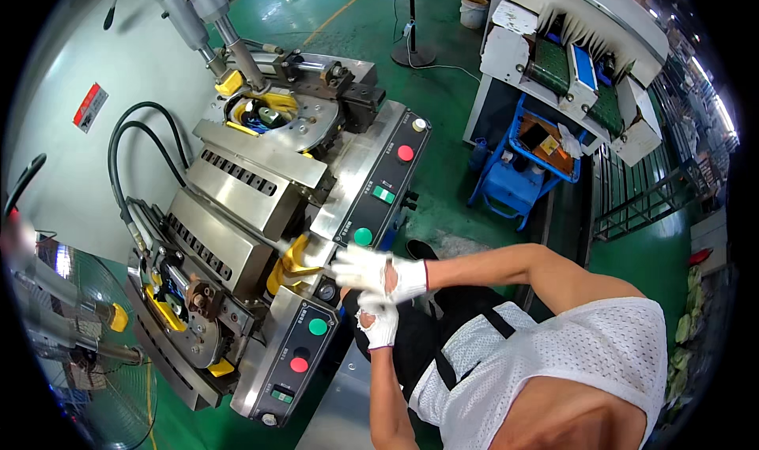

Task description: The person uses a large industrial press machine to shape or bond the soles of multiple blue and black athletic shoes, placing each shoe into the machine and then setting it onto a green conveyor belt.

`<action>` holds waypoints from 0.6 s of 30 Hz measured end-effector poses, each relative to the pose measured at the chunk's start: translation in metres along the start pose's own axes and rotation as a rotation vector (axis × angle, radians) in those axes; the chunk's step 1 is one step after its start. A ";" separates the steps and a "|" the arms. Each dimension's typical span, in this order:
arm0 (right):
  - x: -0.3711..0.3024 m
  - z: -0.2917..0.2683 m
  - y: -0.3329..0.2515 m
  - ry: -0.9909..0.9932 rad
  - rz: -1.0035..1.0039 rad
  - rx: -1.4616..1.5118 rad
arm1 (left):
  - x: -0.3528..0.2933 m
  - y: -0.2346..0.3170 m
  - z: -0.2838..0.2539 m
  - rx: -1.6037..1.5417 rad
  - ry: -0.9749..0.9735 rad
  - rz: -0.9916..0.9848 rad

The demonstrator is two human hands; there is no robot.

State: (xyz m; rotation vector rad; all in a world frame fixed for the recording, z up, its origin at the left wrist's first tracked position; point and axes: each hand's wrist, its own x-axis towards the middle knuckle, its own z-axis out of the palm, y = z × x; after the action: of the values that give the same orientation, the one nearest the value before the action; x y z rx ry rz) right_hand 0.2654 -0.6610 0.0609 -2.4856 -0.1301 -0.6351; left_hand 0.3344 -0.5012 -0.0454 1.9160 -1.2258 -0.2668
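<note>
Both my hands wear white knitted gloves with skin showing at gaps near the wrists. My right hand [378, 272] reaches left across the machine's front edge, its fingers stretched out and slightly blurred. Its fingertips end beside a curved yellow piece [294, 267] on the metal ledge between two stations; whether they touch is unclear. My left hand [377, 322] lies just below, against the heel of the right hand, with its fingers partly hidden. Close by are a forward control panel [304, 339] and a farther control panel [379, 185], both with coloured buttons.
Clamping stations stand at the far end [277, 122] and near end [186, 316] of the machine, around slotted metal covers [237, 189]. Black hoses [118, 161] arch behind. A blue cart [514, 181] and a conveyor machine [553, 63] stand at the right; a fan base [413, 56] is beyond.
</note>
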 end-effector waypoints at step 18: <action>-0.066 0.123 -0.029 -0.047 0.296 0.139 | -0.009 -0.087 0.066 0.697 -0.324 -0.333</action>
State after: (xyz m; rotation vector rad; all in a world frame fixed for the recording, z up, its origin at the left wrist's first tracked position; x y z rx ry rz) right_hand 0.2513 -0.5663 -0.0446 -2.3241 0.1678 -0.4274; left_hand 0.3496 -0.5126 -0.1532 2.7754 -1.3080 -0.3667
